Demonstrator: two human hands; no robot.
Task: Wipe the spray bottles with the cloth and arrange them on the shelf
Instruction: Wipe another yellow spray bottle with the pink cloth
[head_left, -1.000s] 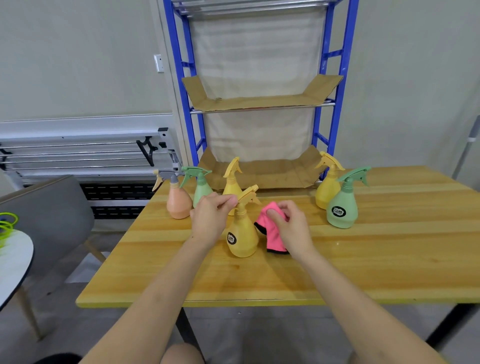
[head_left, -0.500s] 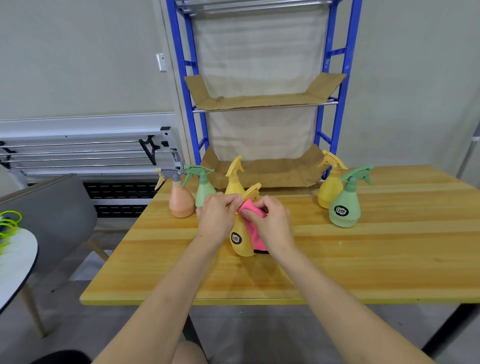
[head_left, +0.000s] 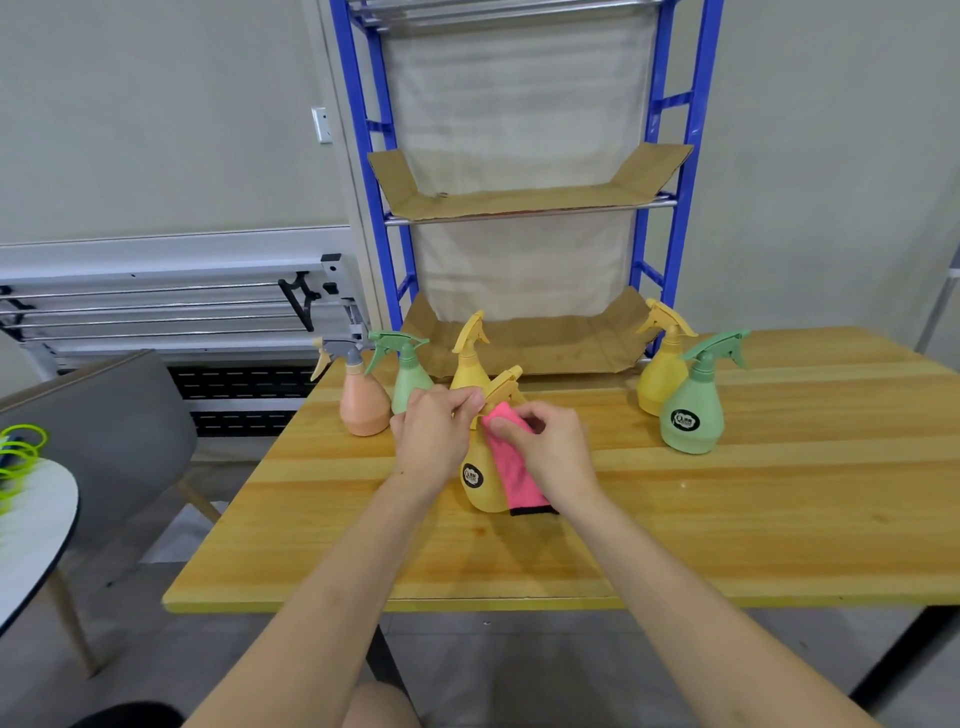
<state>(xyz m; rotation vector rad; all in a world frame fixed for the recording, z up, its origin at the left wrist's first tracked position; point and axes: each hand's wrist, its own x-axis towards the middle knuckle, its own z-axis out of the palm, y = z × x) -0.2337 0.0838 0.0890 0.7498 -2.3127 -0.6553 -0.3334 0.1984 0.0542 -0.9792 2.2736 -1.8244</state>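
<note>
Wiping the front yellow bottle (head_left: 480, 480) mid-table: left hand (head_left: 434, 436) curls round its neck just under the trigger, right hand (head_left: 556, 457) pinches the pink cloth (head_left: 511, 467) against its side. Main risk imo is the tall, narrow bottle tipping if the rub pushes sideways harder than the neck grip resists. An elbow could also clip the peach bottle (head_left: 363, 402) or green bottle (head_left: 408, 382) close behind. Can't tell how firm that grip is. Shelf (head_left: 524, 200) holds none yet.
</note>
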